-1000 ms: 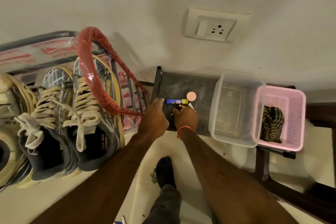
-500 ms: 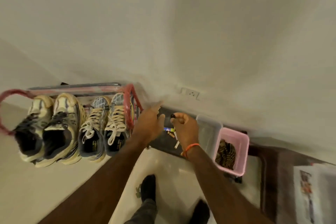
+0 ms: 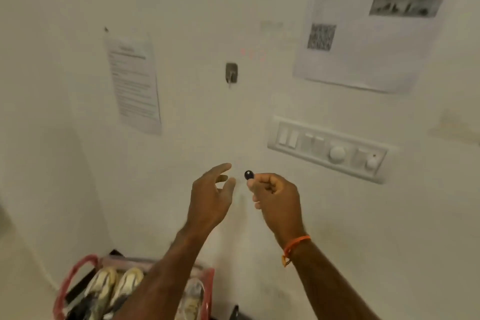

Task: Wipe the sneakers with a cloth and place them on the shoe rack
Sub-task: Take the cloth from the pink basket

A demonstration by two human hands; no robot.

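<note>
My right hand (image 3: 274, 196) is raised in front of the white wall and pinches a small black oval object (image 3: 248, 175) between thumb and forefinger. Just left of it, my left hand (image 3: 211, 193) hovers with loosely spread fingers and holds nothing. At the bottom left, cream and grey sneakers (image 3: 114, 286) sit side by side on the shoe rack (image 3: 78, 271), which has a red plastic-wrapped frame. My left forearm hides part of the rightmost sneaker (image 3: 193, 296). No cloth is in view.
A switch panel (image 3: 328, 149) is mounted on the wall to the right of my hands. A metal hook (image 3: 231, 73) hangs above them. Printed sheets (image 3: 133, 80) are stuck on the wall, one with a QR code (image 3: 322, 37).
The view swung up from the rack and side table to the wall. Both hands rose with it, the right one picking up a small black object from the table.
</note>
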